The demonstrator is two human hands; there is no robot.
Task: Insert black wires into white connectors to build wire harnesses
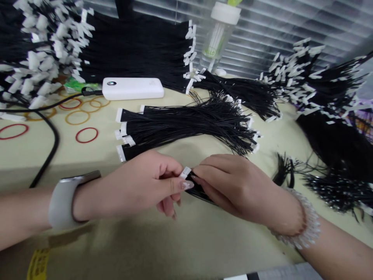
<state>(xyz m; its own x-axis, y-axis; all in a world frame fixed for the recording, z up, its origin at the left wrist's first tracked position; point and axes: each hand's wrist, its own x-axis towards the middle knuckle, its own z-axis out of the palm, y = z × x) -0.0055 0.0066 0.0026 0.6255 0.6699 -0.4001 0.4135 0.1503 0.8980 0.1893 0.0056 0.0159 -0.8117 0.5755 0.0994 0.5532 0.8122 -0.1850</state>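
Observation:
Between thumb and fingers, my left hand point(145, 186) pinches a small white connector point(185, 172). Black wires point(199, 192) run from that connector to the right, and my right hand point(236, 182) is closed on them close beside it. Just beyond both hands lies a bundle of black wires point(175, 124) with white connectors at its left end and more at its right end. More loose black wire ends point(284, 171) lie to the right of my right hand.
A white power bank point(133, 88) with a black cable point(54, 144) lies at the back left, near red and yellow rubber bands point(86, 135). Stacks of black wires point(134, 46) line the back, beside a clear bottle point(218, 37). More wire bundles point(335, 144) are at right.

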